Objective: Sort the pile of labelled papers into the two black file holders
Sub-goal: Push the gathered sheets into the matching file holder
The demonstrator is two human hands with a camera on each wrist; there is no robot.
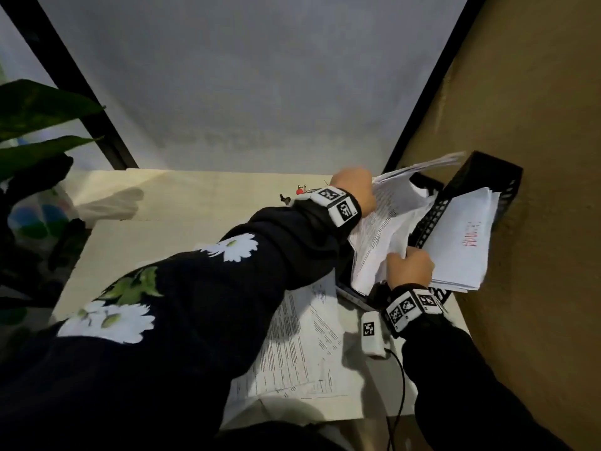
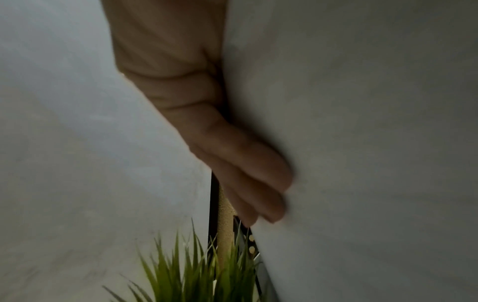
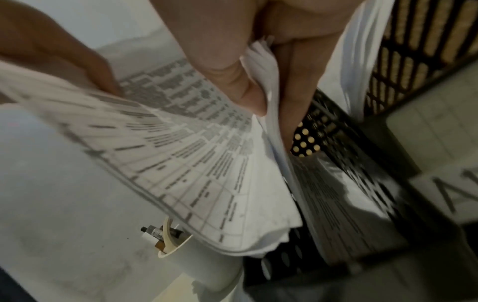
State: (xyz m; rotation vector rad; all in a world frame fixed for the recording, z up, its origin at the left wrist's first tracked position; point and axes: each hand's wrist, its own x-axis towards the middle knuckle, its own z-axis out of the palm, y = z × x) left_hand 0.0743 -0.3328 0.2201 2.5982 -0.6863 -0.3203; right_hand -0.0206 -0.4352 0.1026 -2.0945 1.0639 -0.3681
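A sheaf of printed papers [image 1: 385,229] stands half-entered in the nearer of two black file holders [image 1: 432,216], bowed between both hands at the far right corner of the desk. The right hand [image 1: 410,266] pinches the sheaf's near edge, thumb [image 3: 240,81] on the printed face and fingers [image 3: 294,106] curled behind. The left hand [image 1: 354,190] steadies the far, upper edge; the left wrist view shows its fingers [image 2: 248,171] lying nearly straight and close together against a blank sheet, pressing more than clutching, though where the thumb sits cannot be seen.

Just beyond the right hand, the farther holder [image 1: 487,177] already carries a stack of sheets [image 1: 461,245] whose top page bears red lettering too blurred to read. The nearer holder also appears to contain pages under the sheaf.

The sorting looks well advanced but unfinished: below the left forearm, nearer the person, a loose pile of printed pages [image 1: 292,346] lies on the desk [image 1: 182,203], not yet filed. How many sheets it contains cannot be told.

Beside the right wrist rests a small white tagged device [image 1: 370,333] with a black cable. Past the left hand stands a white cup of pens [image 3: 178,251], and green leaves [image 1: 35,125] fill the far left.
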